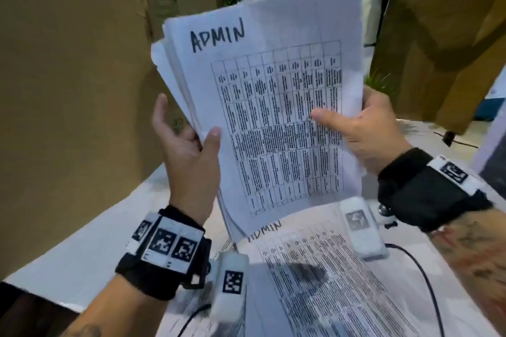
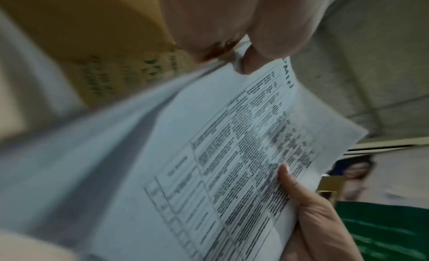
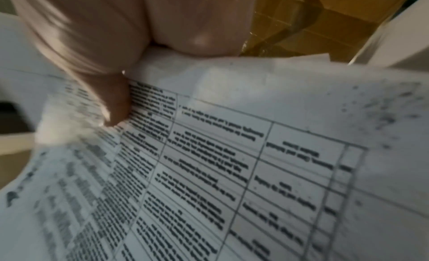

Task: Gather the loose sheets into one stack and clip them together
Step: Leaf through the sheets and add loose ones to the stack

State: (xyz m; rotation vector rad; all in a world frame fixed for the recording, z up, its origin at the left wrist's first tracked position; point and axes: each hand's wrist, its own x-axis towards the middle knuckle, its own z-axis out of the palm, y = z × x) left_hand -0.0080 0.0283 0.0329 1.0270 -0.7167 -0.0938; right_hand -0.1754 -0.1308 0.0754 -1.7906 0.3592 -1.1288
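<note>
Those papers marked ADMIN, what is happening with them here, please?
A person holds a stack of printed sheets upright above the table, one hand on each side. The left hand pinches the left edge, the right hand the right edge. The edges are still uneven. Another ADMIN sheet lies on the table. No clip is visible on the stack.

A storeroom-like place: tall cardboard boxes point(image 1: 68, 76) crowd a white table point(image 1: 90, 249) spread with printed forms point(image 1: 328, 282).

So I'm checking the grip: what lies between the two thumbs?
In the head view, only the printed top sheet of the held stack spans between left hand and right hand.
</note>
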